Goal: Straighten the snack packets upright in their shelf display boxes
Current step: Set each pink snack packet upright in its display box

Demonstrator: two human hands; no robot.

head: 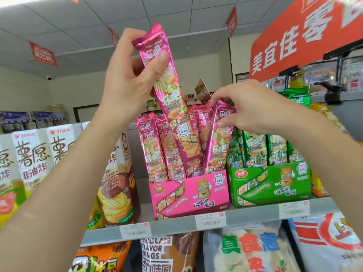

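- One tilted packet (172, 110) above the pink box (188, 195) is pinched by the left hand (127, 83).
- The right hand (253, 108) pinches a leaning packet (217, 146) inside it.

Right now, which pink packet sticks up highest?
The pink packet gripped by the left hand: tilted, it rises far above the other pink packets, which sit low in the pink display box. The right hand pinches a leaning pink packet.

The grey shelf (176, 222) bears a pink display box (188, 195) below, between the left hand (127, 81) and the right hand (251, 107). A green display box (271, 183) stands beneath the right.
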